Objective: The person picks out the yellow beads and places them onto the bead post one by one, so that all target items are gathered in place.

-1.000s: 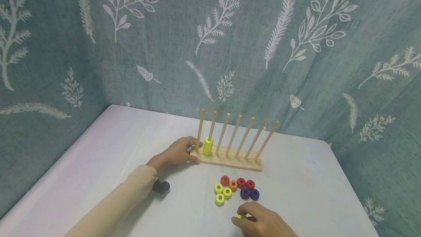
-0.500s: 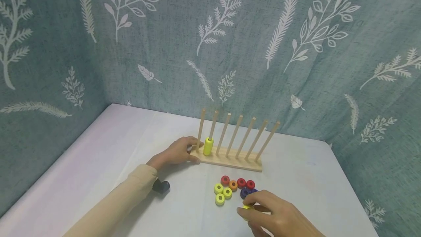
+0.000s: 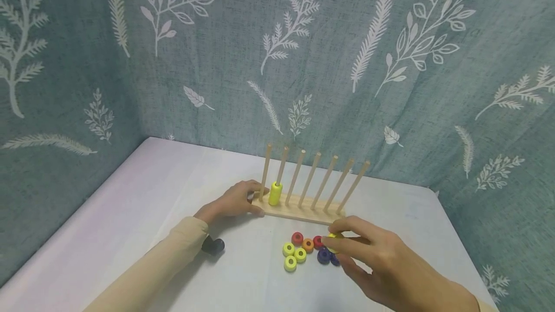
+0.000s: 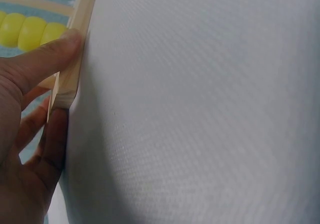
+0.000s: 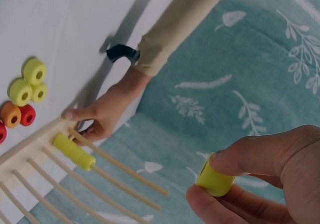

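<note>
A wooden peg rack (image 3: 299, 214) with a row of several upright pegs stands on the table. My left hand (image 3: 236, 200) grips its left end, thumb along the front edge and fingers round the end in the left wrist view. Yellow beads (image 3: 275, 194) are stacked on the second peg from the left; the other pegs are bare. Between thumb and fingers my right hand (image 3: 381, 259) pinches a yellow bead (image 5: 215, 179), lifted off the table in front of the rack's right part. In the head view this hand partly hides the dark blue and red beads below it.
Loose beads lie in front of the rack: yellow (image 3: 300, 254), orange (image 3: 308, 245), red (image 3: 297, 239) and dark blue (image 3: 323, 255). A black rounded piece (image 3: 214, 246) sits at my left wrist. Leaf-patterned green curtain (image 3: 225, 61) borders the white table (image 3: 243, 273).
My right hand has moved forward and to the right with the yellow bead, from the table's front towards the rack. My left hand stays on the rack's end.
</note>
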### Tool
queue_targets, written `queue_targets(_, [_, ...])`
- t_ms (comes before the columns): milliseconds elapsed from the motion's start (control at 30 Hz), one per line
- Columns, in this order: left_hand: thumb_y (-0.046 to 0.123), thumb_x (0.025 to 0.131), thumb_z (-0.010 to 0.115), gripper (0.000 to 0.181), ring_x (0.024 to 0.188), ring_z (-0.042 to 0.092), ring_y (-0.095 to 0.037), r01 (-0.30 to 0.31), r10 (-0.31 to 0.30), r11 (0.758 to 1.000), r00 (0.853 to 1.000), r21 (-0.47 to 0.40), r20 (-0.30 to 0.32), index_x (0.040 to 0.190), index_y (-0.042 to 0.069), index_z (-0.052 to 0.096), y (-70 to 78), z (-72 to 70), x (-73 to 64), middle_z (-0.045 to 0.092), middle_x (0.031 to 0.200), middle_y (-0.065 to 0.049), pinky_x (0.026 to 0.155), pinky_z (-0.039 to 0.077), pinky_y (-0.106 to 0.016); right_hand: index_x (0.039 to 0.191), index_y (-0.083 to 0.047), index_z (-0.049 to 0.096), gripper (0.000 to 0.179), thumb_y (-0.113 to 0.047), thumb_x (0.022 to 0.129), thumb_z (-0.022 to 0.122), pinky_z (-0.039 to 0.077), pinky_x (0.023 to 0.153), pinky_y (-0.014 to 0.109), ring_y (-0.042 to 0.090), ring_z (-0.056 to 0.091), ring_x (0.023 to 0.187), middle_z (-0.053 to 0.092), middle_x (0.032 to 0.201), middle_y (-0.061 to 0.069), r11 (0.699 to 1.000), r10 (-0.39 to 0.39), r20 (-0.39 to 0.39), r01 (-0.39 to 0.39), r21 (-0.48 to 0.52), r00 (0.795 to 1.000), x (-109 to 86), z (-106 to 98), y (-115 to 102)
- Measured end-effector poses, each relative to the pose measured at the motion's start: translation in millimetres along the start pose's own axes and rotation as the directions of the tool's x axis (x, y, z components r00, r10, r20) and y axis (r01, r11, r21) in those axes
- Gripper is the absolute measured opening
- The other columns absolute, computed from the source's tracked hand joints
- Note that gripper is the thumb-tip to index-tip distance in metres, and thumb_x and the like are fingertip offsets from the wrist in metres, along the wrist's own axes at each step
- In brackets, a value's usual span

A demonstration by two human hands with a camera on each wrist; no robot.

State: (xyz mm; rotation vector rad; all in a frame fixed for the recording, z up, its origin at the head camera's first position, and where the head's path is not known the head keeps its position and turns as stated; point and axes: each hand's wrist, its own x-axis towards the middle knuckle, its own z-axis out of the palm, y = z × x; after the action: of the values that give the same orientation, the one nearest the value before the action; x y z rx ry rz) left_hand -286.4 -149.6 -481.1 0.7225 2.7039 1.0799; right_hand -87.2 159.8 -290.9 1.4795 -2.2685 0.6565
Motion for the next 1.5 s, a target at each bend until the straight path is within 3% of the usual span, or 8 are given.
queue_targets(67, [0.027,0.076,0.088,0.059,0.129,0.051,-0.027,-0.008,0.008,1.000,1.000,0.001,-0.001,0.130,0.015,0.066,0.2,-0.1,-0.7,0.061,0.134,-0.001,0.105,0.045,-0.047,0.115,-0.011,0.071,0.021,-0.012,0.095,0.069,0.053,0.067,0.011,0.012,0.063,0.083,0.062,0.111,0.004,1.000,-0.001,-0.001,0.001,-0.018,1.000,2.9,-1,4])
queue_targets(200, [0.027,0.076,0.088,0.060,0.129,0.051,-0.027,-0.009,0.009,1.000,1.000,0.004,-0.002,0.130,0.015,0.066,0.8,-1.2,-1.6,0.061,0.135,-0.002,0.105,0.044,-0.046,0.115,-0.010,0.072,0.056,0.011,0.064,0.083,0.053,0.066,0.012,0.014,0.065,0.083,0.063,0.113,0.005,0.999,0.008,0.007,-0.008,-0.047,1.000,10.6,-3,11])
queue_targets(233, [0.027,0.076,0.088,0.059,0.129,0.051,-0.027,-0.007,0.007,1.000,1.000,0.006,-0.003,0.130,0.015,0.066,1.0,-1.4,-1.7,0.061,0.135,-0.002,0.105,0.044,-0.046,0.115,-0.010,0.072,0.057,0.012,0.063,0.083,0.053,0.066,0.012,0.015,0.065,0.084,0.063,0.113,0.005,0.998,0.001,0.004,0.000,-0.059,1.000,13.2,-3,14])
queue_targets(433, [0.027,0.077,0.088,0.058,0.129,0.051,-0.028,0.008,-0.008,1.000,1.000,0.000,0.000,0.130,0.015,0.067,2.1,-2.4,-2.0,0.060,0.135,-0.003,0.106,0.044,-0.047,0.113,-0.005,0.071,0.055,0.013,0.062,0.081,0.052,0.060,0.014,0.019,0.065,0.081,0.064,0.109,0.008,0.988,-0.062,-0.034,0.057,-0.147,0.997,29.0,-4,31])
queue_targets(700, [0.027,0.077,0.088,0.060,0.130,0.051,-0.028,-0.005,0.005,1.000,1.000,-0.023,0.008,0.131,0.014,0.066,-0.3,-2.5,-1.7,0.060,0.135,-0.003,0.106,0.043,-0.047,0.107,-0.002,0.072,0.045,0.013,0.066,0.080,0.055,0.059,0.020,0.020,0.067,0.080,0.065,0.107,0.010,0.971,-0.069,-0.028,0.061,-0.230,0.997,43.0,-4,48])
queue_targets(833, [0.028,0.076,0.089,0.062,0.130,0.050,-0.029,-0.013,0.013,1.000,1.000,-0.024,0.007,0.132,0.012,0.066,0.7,-3.9,-2.1,0.060,0.135,-0.003,0.109,0.039,-0.049,0.108,-0.001,0.072,0.044,0.012,0.068,0.081,0.054,0.056,0.020,0.021,0.067,0.077,0.065,0.108,0.013,0.969,-0.057,-0.026,0.049,-0.241,0.998,47.9,-5,53])
queue_targets(1233, [0.028,0.076,0.089,0.056,0.127,0.053,-0.029,-0.047,0.047,0.999,0.999,-0.011,-0.005,0.127,0.016,0.068,0.5,-3.3,-2.2,0.062,0.132,-0.002,0.105,0.044,-0.050,0.113,0.002,0.071,0.040,0.013,0.075,0.078,0.054,0.057,0.024,0.024,0.068,0.085,0.065,0.112,0.017,0.966,-0.050,-0.011,0.045,-0.256,0.999,64.4,0,67])
queue_targets(1500, [0.028,0.076,0.088,0.057,0.128,0.052,-0.030,-0.057,0.057,0.998,0.998,-0.016,-0.005,0.128,0.014,0.068,2.1,-5.0,-4.4,0.061,0.133,-0.004,0.105,0.044,-0.050,0.113,0.000,0.071,0.038,0.012,0.078,0.076,0.051,0.054,0.023,0.019,0.066,0.075,0.065,0.111,0.015,0.964,-0.058,-0.017,0.051,-0.262,0.998,74.2,6,78])
